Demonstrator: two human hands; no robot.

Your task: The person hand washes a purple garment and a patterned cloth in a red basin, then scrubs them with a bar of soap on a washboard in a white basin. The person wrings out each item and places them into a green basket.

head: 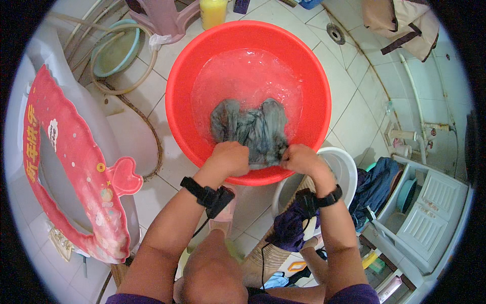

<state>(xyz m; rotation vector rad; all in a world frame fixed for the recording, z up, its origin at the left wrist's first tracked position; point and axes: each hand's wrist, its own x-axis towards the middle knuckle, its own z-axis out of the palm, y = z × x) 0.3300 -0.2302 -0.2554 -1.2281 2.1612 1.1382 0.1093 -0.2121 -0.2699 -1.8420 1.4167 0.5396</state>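
Note:
A large red plastic basin (182,76) with water in it stands on the tiled floor before me. A wet grey-green garment (250,121) lies partly in the water and reaches up to the near rim. My left hand (229,157) is closed on the garment's left near edge, its fingers curled and partly hidden. The right near corner is pinched in my right hand (300,157), above the rim. Both wrists wear black straps.
At the right of the basin stands a white bucket (341,161), with dark clothes (374,190) beside a grey cabinet (421,228). A toilet with a red seat cover (76,152) is at left. Behind are a hose (152,72), a teal basin (133,53) and a yellow container (213,13).

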